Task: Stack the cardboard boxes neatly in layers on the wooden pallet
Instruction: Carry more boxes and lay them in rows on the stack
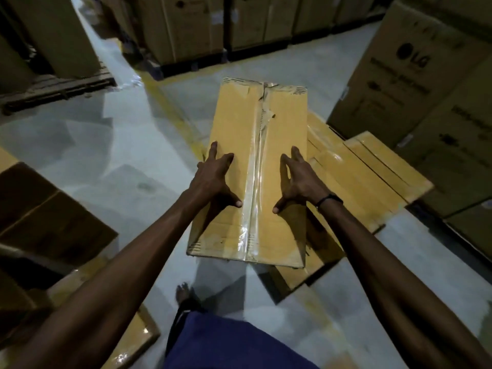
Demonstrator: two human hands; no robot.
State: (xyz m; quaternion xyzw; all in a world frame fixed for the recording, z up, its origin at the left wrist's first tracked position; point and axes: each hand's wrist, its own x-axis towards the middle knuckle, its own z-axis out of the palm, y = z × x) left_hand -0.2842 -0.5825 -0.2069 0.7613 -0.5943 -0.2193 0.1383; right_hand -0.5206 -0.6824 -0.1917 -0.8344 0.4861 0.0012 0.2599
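Dim warehouse, pale concrete floor point(111, 145) with a yellow line, partly hidden. Long taped box point(259, 166) lies on top of other flat boxes point(372, 166); what is under those cannot be seen. Left hand point(213, 179) and right hand point(298, 179) both spread, fingers straight, palms down on the box top either side of the tape seam point(254, 169). Black band point(328, 200) on right wrist. Big printed cartons point(415, 75) at right, cut off by the frame, small print unreadable. Pallet point(58, 89) far left, loaded, in shadow. Bare foot point(183, 290) near bottom, half hidden by blue cloth point(229, 342).
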